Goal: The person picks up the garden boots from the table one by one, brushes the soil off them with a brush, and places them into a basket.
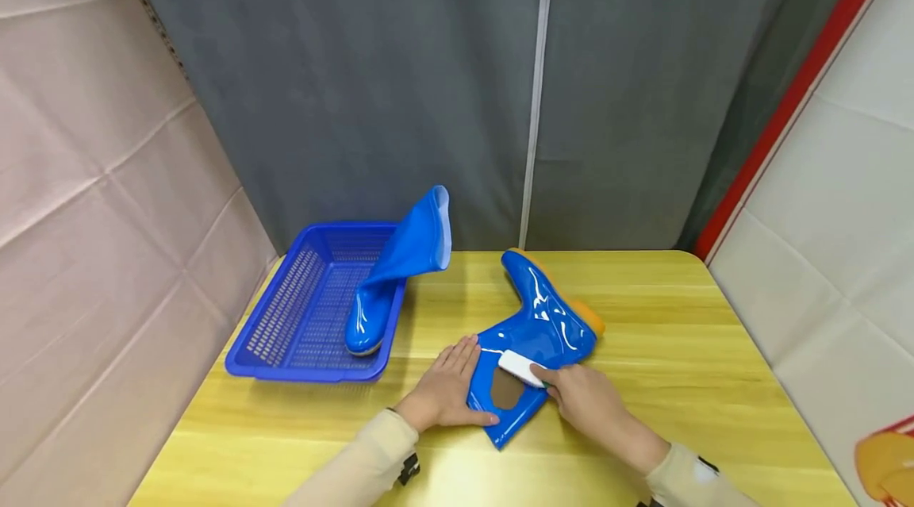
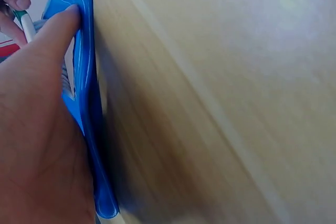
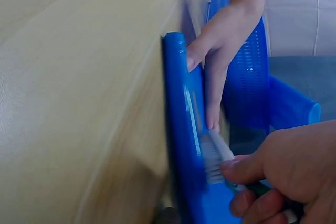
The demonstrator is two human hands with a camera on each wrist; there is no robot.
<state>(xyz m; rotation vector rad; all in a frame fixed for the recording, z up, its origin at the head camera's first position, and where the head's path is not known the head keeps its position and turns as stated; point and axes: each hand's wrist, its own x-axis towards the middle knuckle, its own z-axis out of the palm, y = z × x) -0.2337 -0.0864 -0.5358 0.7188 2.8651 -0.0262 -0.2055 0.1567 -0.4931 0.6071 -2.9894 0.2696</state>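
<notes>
A glossy blue rain boot [image 1: 540,320] with an orange sole lies on its side on the table, its shaft toward me. On the shaft shows a brown patch [image 1: 506,392]. My left hand [image 1: 448,389] rests on the shaft's left side, fingers stretched out and thumb near the top opening. In my right hand [image 1: 591,404] I grip a white scrubbing brush [image 1: 520,366] by its handle. The brush's bristles [image 3: 212,160] touch the blue surface in the right wrist view, beside the brown patch. Part of the handle is hidden by my fingers.
A blue plastic basket [image 1: 246,364] stands at the table's left. Another blue boot [image 1: 407,253] leans in it, its shaft sticking out over the right rim. A grey curtain [image 1: 393,78] hangs behind the wood-patterned table [image 1: 678,316], with pale walls at both sides.
</notes>
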